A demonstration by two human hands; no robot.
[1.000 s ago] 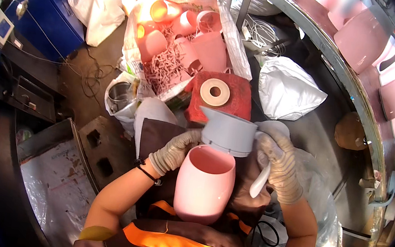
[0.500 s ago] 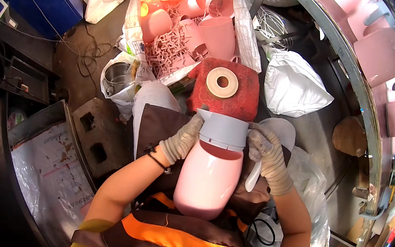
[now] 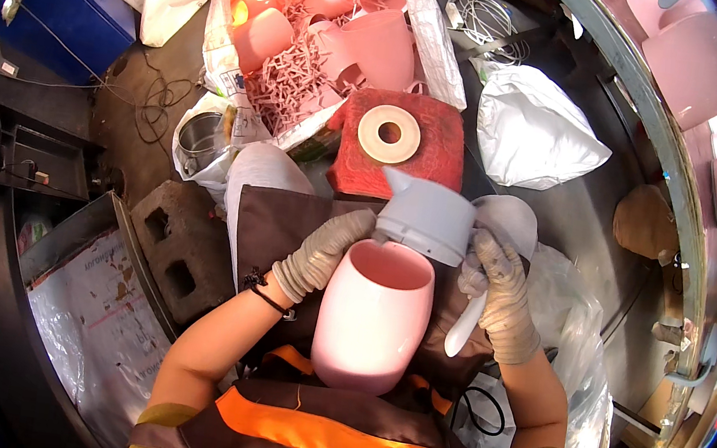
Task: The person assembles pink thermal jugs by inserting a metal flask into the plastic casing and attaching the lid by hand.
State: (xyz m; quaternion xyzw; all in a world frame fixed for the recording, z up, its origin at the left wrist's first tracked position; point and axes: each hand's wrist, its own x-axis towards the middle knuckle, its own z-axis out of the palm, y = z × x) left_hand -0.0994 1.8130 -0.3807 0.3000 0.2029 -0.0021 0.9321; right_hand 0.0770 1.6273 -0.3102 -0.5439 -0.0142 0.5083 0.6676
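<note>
A glossy pink jug body rests on my lap against the apron, its open mouth up. My gloved left hand is closed at the left side of its rim; its fingertips are partly hidden. In my gloved right hand I hold a grey spout collar with a pale handle hanging beneath my fingers. The collar is tilted just above the jug's mouth, spout to the left, and overlaps the far right rim in view. Beyond it stands a red-covered block with a cream ring on top.
A sack of pink jug bodies and shredded plastic lies ahead. Right of it sits a white bag. A bench edge with more pink parts curves along the right. At left are a concrete block and a metal pot.
The grey collar has risen off the jug's mouth and tilted, shifting right with my right hand. My left hand has left the collar's spout side and is at the jug's rim.
</note>
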